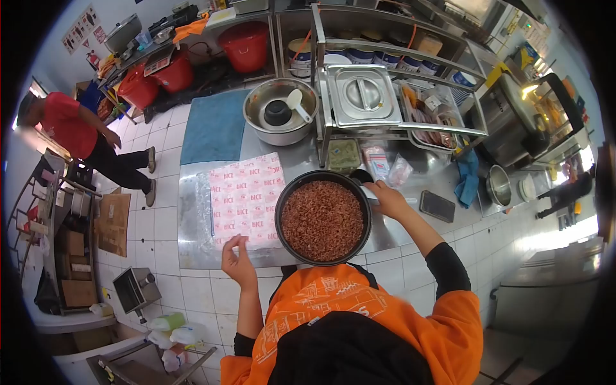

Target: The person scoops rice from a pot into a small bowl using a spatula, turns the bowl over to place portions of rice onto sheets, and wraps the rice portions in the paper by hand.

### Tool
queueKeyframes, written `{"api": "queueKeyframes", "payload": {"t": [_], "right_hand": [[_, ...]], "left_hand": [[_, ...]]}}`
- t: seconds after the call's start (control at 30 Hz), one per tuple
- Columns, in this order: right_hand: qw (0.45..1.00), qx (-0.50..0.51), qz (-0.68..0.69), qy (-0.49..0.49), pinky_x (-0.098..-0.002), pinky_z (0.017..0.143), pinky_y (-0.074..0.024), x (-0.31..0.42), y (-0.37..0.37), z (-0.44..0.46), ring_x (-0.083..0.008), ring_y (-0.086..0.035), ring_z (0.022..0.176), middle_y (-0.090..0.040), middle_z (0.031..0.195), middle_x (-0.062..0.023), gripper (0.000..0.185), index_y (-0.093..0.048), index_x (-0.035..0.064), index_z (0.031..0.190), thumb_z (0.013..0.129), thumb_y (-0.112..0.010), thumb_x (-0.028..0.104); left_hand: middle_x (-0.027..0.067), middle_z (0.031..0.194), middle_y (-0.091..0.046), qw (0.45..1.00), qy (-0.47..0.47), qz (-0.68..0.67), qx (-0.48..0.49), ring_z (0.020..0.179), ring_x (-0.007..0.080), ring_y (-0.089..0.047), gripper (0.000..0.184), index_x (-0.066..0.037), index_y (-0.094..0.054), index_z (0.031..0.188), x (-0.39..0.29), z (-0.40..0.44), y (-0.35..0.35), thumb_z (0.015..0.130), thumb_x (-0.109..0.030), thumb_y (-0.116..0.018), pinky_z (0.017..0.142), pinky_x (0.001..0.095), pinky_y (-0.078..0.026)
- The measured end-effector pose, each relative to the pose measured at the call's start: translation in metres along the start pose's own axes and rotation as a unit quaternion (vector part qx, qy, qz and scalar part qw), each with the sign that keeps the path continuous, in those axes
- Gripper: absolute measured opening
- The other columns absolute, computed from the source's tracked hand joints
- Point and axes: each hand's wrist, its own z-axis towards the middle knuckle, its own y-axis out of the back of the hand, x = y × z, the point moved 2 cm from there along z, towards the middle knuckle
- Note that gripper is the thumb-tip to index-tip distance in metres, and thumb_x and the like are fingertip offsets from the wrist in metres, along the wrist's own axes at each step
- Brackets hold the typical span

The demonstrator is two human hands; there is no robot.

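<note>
The right hand is gripping a pale handle at the pot's right side, fingers bent round it; whether this handle is belonging to the pot or to the black cup just beside it, I cannot tell. The left hand is bending its fingers at the near edge of the paper, and I cannot tell whether they are pinching it or only touching. The pot, full of red-brown grain, is sitting close to the person's body by the near edge of the table, probably because that is keeping it within easy reach of both hands. The printed paper is lying flat just to its left, its right side meeting the pot's rim in this view, so both are likely being kept together for handling from one spot. The basin, with a white paddle inside, is standing farther back, which is presumably leaving the near side to the pot and paper. The phone is lying to the right, apart from the grain. A lid is covering a pan beyond, perhaps sheltering what is inside.
</note>
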Motion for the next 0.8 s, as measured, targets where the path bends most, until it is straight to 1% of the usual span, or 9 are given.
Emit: {"api": "queueKeyframes", "payload": {"t": [0.03,0.1,0.2,0.3,0.4,0.5,0.6,0.7,0.8], "right_hand": [[0.998,0.036,-0.046,-0.025,-0.0439,0.077,-0.0531,0.003,0.0,0.0,-0.0326,-0.064,0.092,-0.061,0.109,-0.0088,0.05,-0.055,0.0212,0.125,0.078,-0.07,0.015],[0.994,0.021,-0.102,-0.017,-0.0412,0.069,-0.0547,-0.005,-0.002,-0.002,-0.029,-0.066,0.083,-0.061,0.099,-0.0044,0.05,-0.06,0.0253,0.119,0.073,-0.067,0.007],[0.995,-0.008,-0.103,0.012,-0.0398,0.064,-0.0545,-0.013,-0.007,-0.004,-0.0268,-0.066,0.078,-0.061,0.091,-0.003,0.045,-0.065,0.0255,0.11,0.071,-0.065,0.003],[0.986,0.003,-0.156,0.063,-0.0383,0.062,-0.053,-0.02,-0.008,-0.005,-0.0254,-0.066,0.076,-0.06,0.088,-0.0029,0.041,-0.066,0.0221,0.105,0.069,-0.066,0.003],[0.981,-0.088,-0.129,0.116,-0.0372,0.06,-0.0502,-0.02,-0.007,-0.008,-0.0234,-0.064,0.075,-0.059,0.084,-0.0026,0.035,-0.067,0.0185,0.1,0.069,-0.065,0.004],[0.975,-0.131,-0.137,0.112,-0.037,0.06,-0.0481,-0.018,-0.009,-0.009,-0.0229,-0.063,0.076,-0.058,0.082,-0.002,0.031,-0.067,0.0165,0.098,0.07,-0.064,0.003],[0.974,-0.136,-0.138,0.114,-0.0377,0.061,-0.0472,-0.017,-0.014,-0.009,-0.0224,-0.062,0.078,-0.057,0.082,-0.0021,0.032,-0.067,0.0169,0.098,0.071,-0.062,0.002],[0.973,-0.08,-0.141,0.164,-0.0383,0.066,-0.0489,-0.024,-0.017,-0.007,-0.0253,-0.062,0.08,-0.059,0.088,-0.0035,0.035,-0.065,0.0171,0.103,0.07,-0.065,0.005],[0.984,-0.162,-0.017,0.069,-0.0394,0.073,-0.0501,-0.027,-0.012,-0.009,-0.0299,-0.062,0.083,-0.061,0.096,-0.0071,0.039,-0.062,0.0152,0.111,0.074,-0.07,0.012]], "left_hand": [[0.0069,0.078,-0.065,0.997,0.006,-0.075,-0.035,0.068,0.0124,-0.059,0.006,0.003,-0.066,0.086,-0.023,-0.001,-0.009,0.082,0.003,-0.071,0.067,0.0248,-0.049],[0.006,0.067,-0.061,0.994,0.074,-0.075,-0.03,0.055,0.0088,-0.053,0.008,0.002,-0.063,0.081,-0.042,-0.003,-0.012,0.086,-0.001,-0.068,0.054,0.0239,-0.045],[0.0013,0.053,-0.05,0.99,0.068,-0.125,0.006,0.046,0.0065,-0.043,0.03,0.0,-0.058,0.073,-0.031,-0.006,-0.009,0.095,-0.021,-0.061,0.045,0.0241,-0.036],[-0.0032,0.047,-0.037,0.985,-0.028,-0.164,0.036,0.046,0.0048,-0.034,0.049,-0.001,-0.055,0.07,-0.019,-0.004,-0.01,0.098,-0.041,-0.048,0.046,0.0232,-0.029],[-0.004,0.05,-0.034,0.993,-0.011,-0.11,0.035,0.048,0.0045,-0.028,0.058,-0.001,-0.055,0.069,-0.022,-0.004,-0.009,0.097,-0.05,-0.041,0.048,0.0237,-0.024],[-0.0026,0.054,-0.039,0.996,-0.026,-0.084,0.018,0.053,0.006,-0.035,0.045,-0.001,-0.054,0.07,-0.019,-0.005,-0.006,0.098,-0.035,-0.046,0.052,0.0235,-0.027],[0.0004,0.065,-0.048,1.0,0.015,-0.009,0.005,0.063,0.0095,-0.044,0.031,0.0,-0.055,0.072,-0.029,-0.008,-0.012,0.097,-0.017,-0.05,0.059,0.0244,-0.034],[0.0035,0.076,-0.054,0.998,-0.029,-0.006,0.052,0.074,0.0134,-0.05,0.018,0.0,-0.056,0.077,-0.021,-0.006,-0.01,0.094,-0.006,-0.051,0.07,0.0265,-0.04],[0.0062,0.085,-0.056,0.998,-0.01,-0.03,0.052,0.081,0.0151,-0.051,0.015,0.0,-0.056,0.083,-0.018,-0.006,-0.012,0.094,-0.007,-0.052,0.078,0.028,-0.041]]}}
